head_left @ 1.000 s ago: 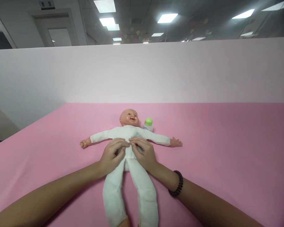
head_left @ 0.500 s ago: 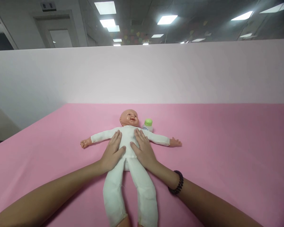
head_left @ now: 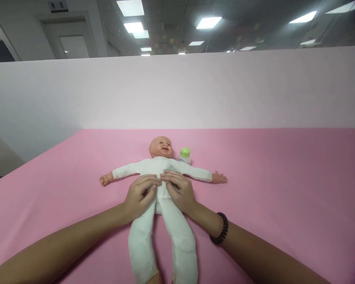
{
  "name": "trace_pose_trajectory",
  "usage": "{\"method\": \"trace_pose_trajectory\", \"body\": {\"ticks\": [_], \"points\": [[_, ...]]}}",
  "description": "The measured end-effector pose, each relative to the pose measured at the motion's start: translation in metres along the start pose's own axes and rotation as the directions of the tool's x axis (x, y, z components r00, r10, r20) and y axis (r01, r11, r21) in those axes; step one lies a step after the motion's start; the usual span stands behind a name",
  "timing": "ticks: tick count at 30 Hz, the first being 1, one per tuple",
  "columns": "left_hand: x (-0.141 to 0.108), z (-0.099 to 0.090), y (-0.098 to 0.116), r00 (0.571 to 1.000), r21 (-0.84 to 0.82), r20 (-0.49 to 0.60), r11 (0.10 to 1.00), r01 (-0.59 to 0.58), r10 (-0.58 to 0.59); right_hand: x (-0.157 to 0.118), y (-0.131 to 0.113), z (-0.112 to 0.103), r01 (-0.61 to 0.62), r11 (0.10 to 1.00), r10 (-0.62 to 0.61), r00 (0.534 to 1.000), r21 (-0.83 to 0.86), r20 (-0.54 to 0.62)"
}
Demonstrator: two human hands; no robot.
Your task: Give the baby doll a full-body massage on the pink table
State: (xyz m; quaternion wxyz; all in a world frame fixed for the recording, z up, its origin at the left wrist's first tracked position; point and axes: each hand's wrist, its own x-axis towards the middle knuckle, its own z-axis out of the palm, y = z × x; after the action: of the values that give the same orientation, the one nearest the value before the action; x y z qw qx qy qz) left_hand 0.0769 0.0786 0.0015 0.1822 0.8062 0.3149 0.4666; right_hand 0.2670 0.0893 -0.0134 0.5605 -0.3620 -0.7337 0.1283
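A baby doll with a white cloth body lies on its back, arms spread and head at the far end. My left hand rests over the left side of its torso, fingers gently bent and pointing inward. On the other side, my right hand lies over the torso, its fingertips meeting those of the left near the middle of the chest. Both hands are open and grip nothing; they cover much of the doll's belly. Just beyond the doll's shoulder stands a small clear bottle with a green cap, its lower part hidden.
A pink cover lies under the doll. Behind it runs a low white partition. A black coiled band circles my right wrist. Farther back are a door and ceiling lights.
My fingers have swung inward from pointing toward the doll's shoulders to meeting at mid-chest, and they are more bent. The doll and bottle stay in place.
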Motion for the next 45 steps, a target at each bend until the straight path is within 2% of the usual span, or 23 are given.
{"method": "trace_pose_trajectory", "body": {"ticks": [4,8,13,17,20,24,30,34,36,38,40,45], "points": [[0.001,0.001,-0.006,0.993,0.082,0.099,0.995,0.056,-0.064,0.003,0.002,-0.001,-0.091,0.993,0.1,0.984,-0.071,0.147],[0.004,-0.001,-0.008,0.96,0.143,0.227,0.981,0.133,-0.163,0.007,-0.003,-0.003,-0.176,0.97,0.215,0.942,-0.168,0.257],[0.001,0.0,-0.016,0.927,0.145,0.195,0.944,0.296,-0.321,0.005,0.001,0.0,-0.295,0.923,0.349,0.911,-0.247,0.218],[-0.004,0.005,-0.023,0.906,0.09,0.115,0.913,0.398,-0.407,0.001,0.005,0.002,-0.281,0.932,0.31,0.945,-0.23,0.101],[-0.003,0.006,-0.02,0.929,0.065,0.034,0.928,0.367,-0.37,-0.001,0.001,0.002,-0.187,0.96,0.189,0.982,-0.209,-0.011],[0.0,0.003,-0.009,0.971,0.018,-0.048,0.972,0.234,-0.233,-0.001,-0.006,0.0,-0.027,0.994,0.018,0.996,-0.108,-0.083],[-0.001,0.001,-0.009,0.999,-0.098,0.009,0.994,0.05,-0.049,-0.001,-0.004,-0.003,0.068,0.998,-0.068,0.998,-0.006,-0.007],[-0.001,0.0,-0.014,0.994,-0.056,0.091,0.997,0.058,-0.053,0.0,0.001,-0.004,0.015,1.0,-0.013,0.996,-0.016,0.087],[0.001,-0.002,-0.014,0.982,0.009,0.169,0.996,0.088,-0.088,0.003,0.002,-0.004,-0.024,0.997,0.038,0.978,-0.074,0.206],[0.003,-0.003,-0.013,0.962,0.083,0.242,0.99,0.111,-0.128,0.007,0.001,-0.006,-0.062,0.985,0.115,0.934,-0.163,0.339],[0.006,-0.004,-0.011,0.939,0.146,0.292,0.979,0.142,-0.18,0.011,-0.001,-0.007,-0.109,0.959,0.215,0.881,-0.26,0.421],[0.006,-0.002,-0.019,0.887,0.2,0.28,0.927,0.319,-0.366,0.016,-0.006,-0.007,-0.225,0.881,0.409,0.804,-0.417,0.431]]}}
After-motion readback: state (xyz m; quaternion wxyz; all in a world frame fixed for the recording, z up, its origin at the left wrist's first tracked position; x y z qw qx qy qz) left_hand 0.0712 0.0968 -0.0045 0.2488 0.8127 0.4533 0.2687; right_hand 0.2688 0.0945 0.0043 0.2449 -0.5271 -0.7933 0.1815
